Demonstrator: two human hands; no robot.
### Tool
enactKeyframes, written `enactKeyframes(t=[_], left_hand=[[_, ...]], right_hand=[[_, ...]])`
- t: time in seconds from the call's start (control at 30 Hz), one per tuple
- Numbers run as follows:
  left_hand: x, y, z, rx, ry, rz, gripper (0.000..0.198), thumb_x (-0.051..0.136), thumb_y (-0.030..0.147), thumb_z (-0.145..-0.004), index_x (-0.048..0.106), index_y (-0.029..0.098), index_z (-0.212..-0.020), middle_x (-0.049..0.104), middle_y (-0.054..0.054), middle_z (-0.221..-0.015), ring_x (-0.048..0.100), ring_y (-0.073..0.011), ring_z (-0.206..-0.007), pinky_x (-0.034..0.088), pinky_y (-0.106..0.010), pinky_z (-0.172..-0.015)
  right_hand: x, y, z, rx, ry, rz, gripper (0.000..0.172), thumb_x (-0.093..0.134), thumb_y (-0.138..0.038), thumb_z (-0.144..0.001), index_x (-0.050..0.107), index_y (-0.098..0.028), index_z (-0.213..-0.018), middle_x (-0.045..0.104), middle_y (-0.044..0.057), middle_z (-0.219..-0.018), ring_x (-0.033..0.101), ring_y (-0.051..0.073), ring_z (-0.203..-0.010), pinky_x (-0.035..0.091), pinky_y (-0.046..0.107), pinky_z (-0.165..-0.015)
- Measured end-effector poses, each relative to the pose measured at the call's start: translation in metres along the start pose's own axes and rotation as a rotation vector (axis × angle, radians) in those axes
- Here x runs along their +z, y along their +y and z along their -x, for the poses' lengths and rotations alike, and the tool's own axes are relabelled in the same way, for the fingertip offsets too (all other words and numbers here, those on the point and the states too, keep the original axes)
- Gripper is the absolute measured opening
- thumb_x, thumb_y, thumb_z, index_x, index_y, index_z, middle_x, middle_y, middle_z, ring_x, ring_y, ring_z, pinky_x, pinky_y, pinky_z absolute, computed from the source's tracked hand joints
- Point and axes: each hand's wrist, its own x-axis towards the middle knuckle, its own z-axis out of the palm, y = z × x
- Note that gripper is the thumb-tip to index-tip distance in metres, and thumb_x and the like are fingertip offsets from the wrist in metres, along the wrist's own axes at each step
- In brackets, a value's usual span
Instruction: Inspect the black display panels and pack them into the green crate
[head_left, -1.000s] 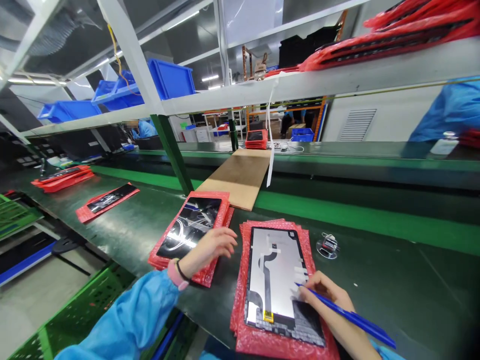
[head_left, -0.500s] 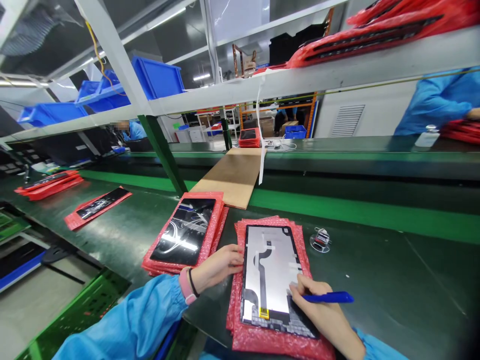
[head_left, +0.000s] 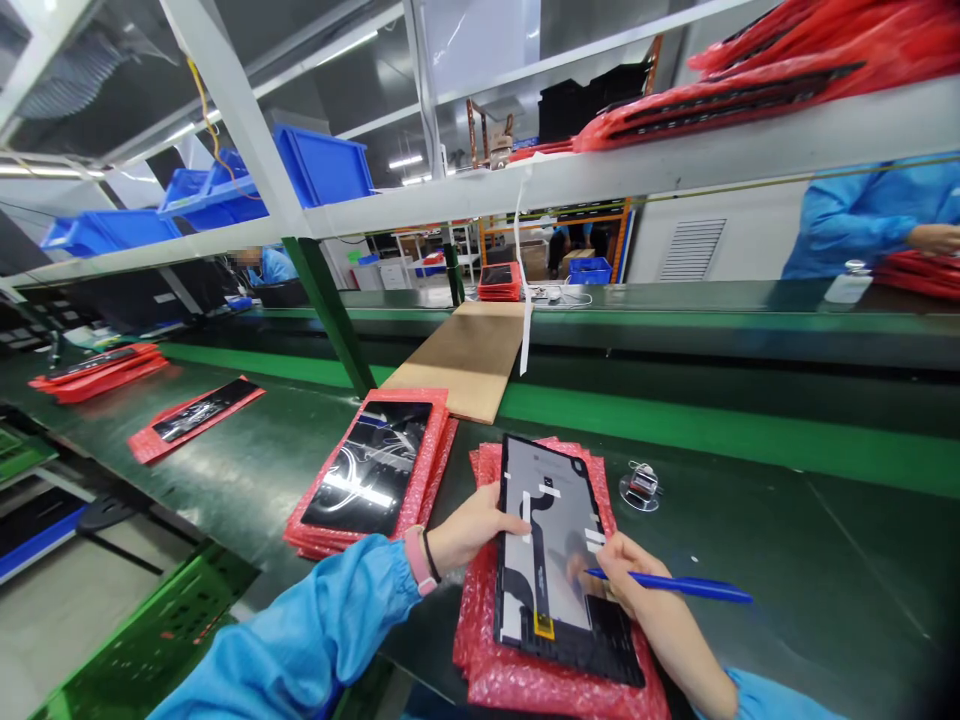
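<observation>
1. Because the display panel [head_left: 562, 530] looks thin and flat, it should be light and fairly stiff, yet liable to crack if bent or pressed in the middle.
2. It sits tilted above the red bubble-wrap stack [head_left: 477, 605] on the tabletop [head_left: 795, 570], back side up, upper left edge raised.
3. The left grip [head_left: 474, 528] holds the panel by its left long edge, thumb on the back face, fingers hidden beneath.
4. The right grip [head_left: 637, 580] is closed around a blue pen [head_left: 697, 587], fingertips at the panel's right edge near the white tabs [head_left: 595, 540]; whether they also pinch the panel I cannot tell.
5. Its smooth surfaces would probably slip, so the long edges, one per side, seem the soundest hold.
6. The dark ribbon cable [head_left: 538, 565] and yellow patch [head_left: 544, 625] look delicate; fingers are best kept off both.
</observation>
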Motion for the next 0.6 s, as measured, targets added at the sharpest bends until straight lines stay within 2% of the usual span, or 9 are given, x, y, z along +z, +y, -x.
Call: enactKeyframes(t=[0.1, 0.17, 0.3, 0.43, 0.53, 0.6], left_hand=[[0.0, -0.008, -0.003, 0.052, 0.034, 0.016, 0.036, 0.067, 0.002, -0.048, 0.066, 0.012, -0.083, 0.07, -0.005, -0.077, 0.064, -0.0201, -0.072, 0.046, -0.029, -0.068], [-0.002, -0.011, -0.002, 0.079, 0.062, 0.032, 0.033, 0.064, 0.004, -0.051, 0.065, 0.011, -0.083, 0.071, -0.005, -0.076, 0.064, -0.0189, -0.067, 0.045, -0.028, -0.063], [-0.004, -0.005, 0.006, 0.156, 0.093, 0.046, 0.029, 0.067, 0.01, -0.061, 0.066, 0.011, -0.09, 0.072, -0.007, -0.085, 0.065, -0.0182, -0.07, 0.047, -0.027, -0.066], [-0.001, 0.009, 0.014, 0.231, 0.123, 0.045, 0.033, 0.069, 0.016, -0.068, 0.065, 0.013, -0.1, 0.072, -0.008, -0.099, 0.066, -0.0218, -0.088, 0.049, -0.028, -0.074], [0.002, 0.019, 0.02, 0.318, 0.144, 0.005, 0.033, 0.07, 0.02, -0.071, 0.065, 0.014, -0.102, 0.071, -0.007, -0.1, 0.065, -0.0228, -0.095, 0.05, -0.029, -0.079], [0.005, 0.025, 0.024, 0.375, 0.15, -0.023, 0.033, 0.071, 0.024, -0.073, 0.065, 0.015, -0.104, 0.071, -0.006, -0.099, 0.065, -0.0206, -0.091, 0.05, -0.029, -0.081]], right_hand=[[-0.01, -0.001, -0.001, -0.042, 0.068, -0.063, 0.036, 0.068, -0.05, -0.074, 0.052, -0.02, -0.064, 0.039, -0.008, -0.046, 0.036, 0.008, -0.041, 0.035, 0.021, -0.044], [-0.02, -0.008, -0.003, -0.087, 0.122, -0.103, 0.032, 0.07, -0.048, -0.073, 0.057, -0.02, -0.068, 0.039, -0.007, -0.049, 0.033, 0.007, -0.043, 0.028, 0.02, -0.041], [-0.037, -0.028, -0.005, -0.149, 0.2, -0.17, 0.026, 0.067, -0.047, -0.077, 0.064, -0.022, -0.087, 0.054, -0.001, -0.066, 0.045, 0.011, -0.052, 0.034, 0.022, -0.044], [-0.04, -0.042, -0.007, -0.193, 0.231, -0.202, 0.029, 0.061, -0.047, -0.082, 0.066, -0.022, -0.097, 0.067, 0.006, -0.082, 0.055, 0.015, -0.06, 0.041, 0.024, -0.046], [-0.038, -0.053, -0.008, -0.212, 0.235, -0.201, 0.035, 0.056, -0.051, -0.085, 0.065, -0.021, -0.101, 0.073, 0.011, -0.084, 0.063, 0.018, -0.064, 0.048, 0.026, -0.049], [-0.035, -0.064, -0.005, -0.234, 0.241, -0.176, 0.033, 0.058, -0.051, -0.084, 0.066, -0.021, -0.096, 0.074, 0.011, -0.08, 0.067, 0.019, -0.064, 0.052, 0.026, -0.05]])
